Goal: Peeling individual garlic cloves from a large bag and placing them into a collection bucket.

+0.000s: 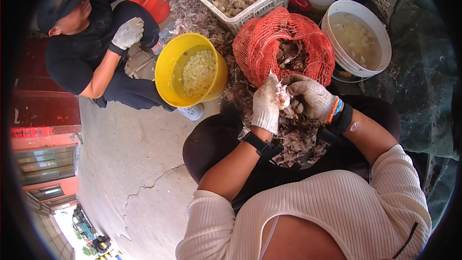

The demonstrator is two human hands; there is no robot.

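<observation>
My left hand (pixel 266 106), in a whitish knit glove, grips a partly peeled garlic bulb (pixel 283 95) with pale pink skin. My right hand (pixel 313 95), in a dirtier knit glove with an orange cuff, has curled fingers pinching the bulb from the other side. Its fingertips are partly hidden. Just below the right fingers show brownish garlic pieces (pixel 297 107); whether they are held is unclear. Both hands are over my lap, before a red mesh sack (pixel 252 48) whose mouth shows unpeeled garlic (pixel 292 56). Loose garlic skins (pixel 296 141) lie beneath my hands.
A yellow bucket (pixel 222 76) of peeled cloves in water stands left. A white bucket (pixel 328 41) with cloudy water is right. Behind the sack is a white crate (pixel 260 12) of round brownish produce. A gloved co-worker (pixel 72 54) sits left, one hand in the crate.
</observation>
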